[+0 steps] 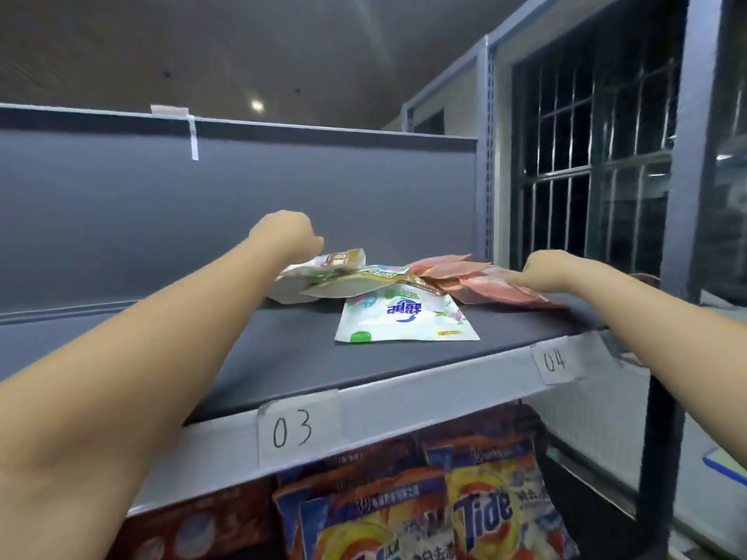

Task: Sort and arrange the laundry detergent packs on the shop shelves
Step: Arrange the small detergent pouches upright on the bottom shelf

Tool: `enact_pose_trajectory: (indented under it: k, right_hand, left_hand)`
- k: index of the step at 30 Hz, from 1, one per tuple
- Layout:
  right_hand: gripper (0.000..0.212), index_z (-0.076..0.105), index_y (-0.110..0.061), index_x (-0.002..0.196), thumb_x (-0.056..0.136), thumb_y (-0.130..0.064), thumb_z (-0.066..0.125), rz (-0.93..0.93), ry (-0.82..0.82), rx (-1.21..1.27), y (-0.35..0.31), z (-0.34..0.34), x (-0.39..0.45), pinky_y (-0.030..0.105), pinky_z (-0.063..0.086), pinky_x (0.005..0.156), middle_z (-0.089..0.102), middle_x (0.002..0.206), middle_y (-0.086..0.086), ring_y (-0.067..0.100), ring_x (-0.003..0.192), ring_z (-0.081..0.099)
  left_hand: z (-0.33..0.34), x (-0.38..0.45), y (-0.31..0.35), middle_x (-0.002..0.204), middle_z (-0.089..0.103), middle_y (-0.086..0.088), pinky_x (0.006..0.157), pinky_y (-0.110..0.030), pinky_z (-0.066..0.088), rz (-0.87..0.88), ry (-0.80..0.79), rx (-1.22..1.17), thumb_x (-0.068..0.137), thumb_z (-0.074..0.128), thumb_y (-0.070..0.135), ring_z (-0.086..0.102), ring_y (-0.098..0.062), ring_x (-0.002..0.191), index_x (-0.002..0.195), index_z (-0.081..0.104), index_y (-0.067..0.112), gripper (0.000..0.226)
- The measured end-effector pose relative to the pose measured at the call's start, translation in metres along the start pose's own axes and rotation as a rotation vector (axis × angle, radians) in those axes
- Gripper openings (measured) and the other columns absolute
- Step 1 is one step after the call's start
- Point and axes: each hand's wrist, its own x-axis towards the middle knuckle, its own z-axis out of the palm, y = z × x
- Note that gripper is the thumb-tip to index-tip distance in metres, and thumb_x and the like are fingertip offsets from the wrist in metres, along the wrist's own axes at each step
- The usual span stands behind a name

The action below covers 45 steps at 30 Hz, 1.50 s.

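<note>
On the dark top shelf (283, 349) lies a loose heap of detergent packs. A white pack with blue lettering (404, 317) lies flat at the front. Behind it are white and gold packs (323, 276), tilted on one another. Several pink packs (477, 280) are stacked at the right. My left hand (287, 236) reaches over the far left end of the white and gold packs, fingers curled down onto them. My right hand (545, 270) rests on the pink stack, its fingertips hidden behind the hand.
Paper labels 03 (293, 432) and 04 (553, 361) are stuck on the shelf's grey front edge. Orange Tide packs (485, 515) hang on the level below. A grey back panel (202, 220) closes the shelf behind. A barred window (586, 155) stands to the right.
</note>
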Motion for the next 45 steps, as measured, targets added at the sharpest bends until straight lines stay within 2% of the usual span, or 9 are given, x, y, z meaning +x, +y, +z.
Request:
enact_pose_trajectory:
  k: [8, 13, 15, 18, 24, 29, 34, 39, 45]
  right_hand:
    - [0.08, 0.044, -0.005, 0.129, 0.082, -0.07, 0.045, 0.063, -0.278, 0.192, 0.017, 0.006, 0.069, 0.038, 0.049, 0.093, 0.055, 0.118, 0.016, 0.032, 0.1, 0.06]
    - [0.056, 0.055, -0.01, 0.094, 0.083, -0.065, 0.049, 0.036, -0.295, 0.13, 0.023, 0.008, 0.08, 0.028, 0.043, 0.069, 0.051, 0.076, 0.003, 0.022, 0.073, 0.053]
    - [0.053, 0.057, -0.013, 0.096, 0.084, -0.064, 0.051, 0.03, -0.241, 0.108, 0.027, 0.007, 0.078, 0.025, 0.04, 0.064, 0.051, 0.081, 0.0, 0.022, 0.08, 0.051]
    - [0.056, 0.055, -0.012, 0.113, 0.081, -0.058, 0.06, 0.039, -0.199, 0.236, 0.035, 0.011, 0.077, 0.027, 0.041, 0.077, 0.055, 0.105, 0.005, 0.024, 0.094, 0.054]
    - [0.029, 0.06, -0.005, 0.098, 0.079, -0.022, 0.073, 0.0, 0.02, 0.555, 0.037, 0.016, 0.059, 0.028, 0.041, 0.068, 0.06, 0.098, 0.009, 0.025, 0.087, 0.056]
    - [0.023, 0.063, 0.004, 0.097, 0.076, -0.001, 0.071, 0.017, 0.155, 0.879, 0.04, 0.003, 0.033, 0.035, 0.05, 0.072, 0.067, 0.095, 0.018, 0.03, 0.083, 0.063]
    - [0.034, 0.057, 0.002, 0.111, 0.079, 0.003, 0.069, -0.097, 0.302, 1.183, 0.026, -0.018, -0.034, 0.036, 0.053, 0.071, 0.066, 0.101, 0.015, 0.026, 0.082, 0.065]
    - [0.02, 0.062, -0.008, 0.095, 0.082, 0.007, 0.06, -0.343, 0.196, 1.521, -0.035, -0.031, -0.121, 0.024, 0.057, 0.054, 0.069, 0.082, 0.004, 0.008, 0.06, 0.069]
    - [0.044, 0.064, -0.011, 0.104, 0.062, -0.016, 0.072, -0.492, -0.06, 1.748, -0.129, -0.017, -0.205, 0.029, 0.058, 0.066, 0.075, 0.092, 0.001, 0.016, 0.085, 0.071]
  left_hand:
    - [0.037, 0.038, -0.013, 0.147, 0.041, -0.006, 0.109, -0.04, 0.031, -0.398, -0.434, -0.188, 0.081, 0.031, 0.076, 0.037, -0.03, 0.135, 0.133, 0.049, 0.019, 0.079]
    - [0.039, 0.043, -0.009, 0.147, 0.038, -0.013, 0.11, -0.035, 0.03, -0.501, -0.507, -0.371, 0.09, 0.035, 0.068, 0.037, -0.024, 0.136, 0.145, 0.03, 0.008, 0.082]
    - [0.038, 0.042, -0.015, 0.135, 0.049, -0.018, 0.1, -0.035, 0.041, -0.548, -0.532, -0.373, 0.085, 0.037, 0.074, 0.05, -0.027, 0.124, 0.141, 0.035, -0.002, 0.094]
    - [0.039, 0.043, -0.036, 0.07, 0.053, -0.008, 0.057, -0.028, 0.037, -0.558, -0.563, -0.427, 0.066, 0.054, 0.083, 0.045, -0.023, 0.066, 0.103, 0.058, 0.003, 0.088]
    - [0.027, 0.025, -0.051, 0.06, 0.058, -0.007, 0.044, -0.019, 0.031, -0.338, -0.547, -0.91, 0.08, 0.072, 0.038, 0.045, -0.017, 0.041, 0.081, 0.056, 0.009, 0.033]
    - [-0.006, -0.002, -0.068, 0.103, 0.071, -0.012, 0.06, -0.025, 0.046, -0.11, -0.478, -0.991, 0.061, 0.082, 0.025, 0.063, -0.022, 0.079, 0.112, 0.059, 0.007, 0.059]
    - [-0.04, -0.044, -0.083, 0.106, 0.071, -0.004, 0.068, -0.031, 0.049, 0.05, -0.426, -0.912, 0.044, 0.08, 0.032, 0.066, -0.02, 0.09, 0.111, 0.057, 0.015, 0.073]
    - [-0.065, -0.092, -0.113, 0.112, 0.07, 0.0, 0.085, -0.036, 0.051, 0.159, -0.357, -1.008, 0.055, 0.088, 0.038, 0.065, -0.023, 0.106, 0.117, 0.061, 0.026, 0.069]
    - [-0.086, -0.166, -0.153, 0.122, 0.065, -0.005, 0.089, -0.038, 0.052, 0.269, -0.339, -1.191, 0.077, 0.07, 0.027, 0.06, -0.027, 0.115, 0.128, 0.057, 0.026, 0.053]
